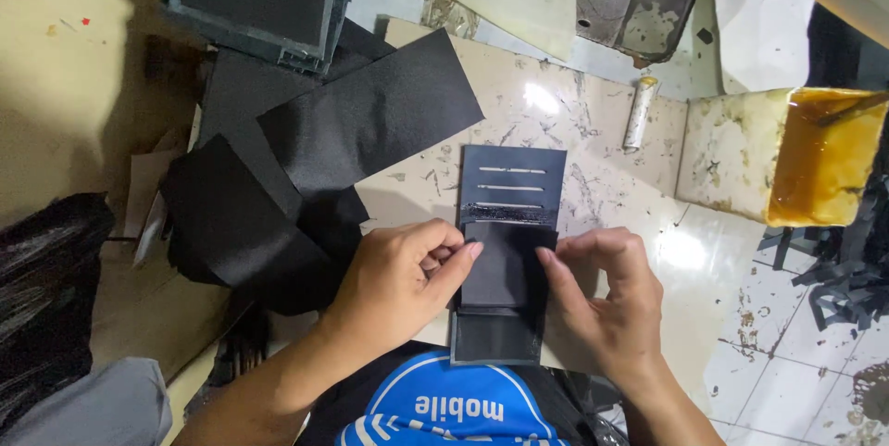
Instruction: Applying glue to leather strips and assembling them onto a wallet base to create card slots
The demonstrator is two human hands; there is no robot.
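A dark slotted panel (512,187) lies on the pale, scuffed work board (593,131), near the middle of its near edge. Its long axis runs from the person straight away toward the far edge; three pale slits cross its far half. A smaller black fabric piece (495,265) lies over its near half, aligned the same way.

The left hand (398,284) is curled, thumb and forefinger pinching the left edge of the fabric piece. The right hand (602,298) is half curled, fingertips pressing the piece's right edge; not a full grip, a pinch at the border.

Larger black fabric sheets (370,113) overlap the board's left edge. A glue tray (824,159) with amber liquid sits at the right edge, and a small pale roller (640,113) lies toward the far right.
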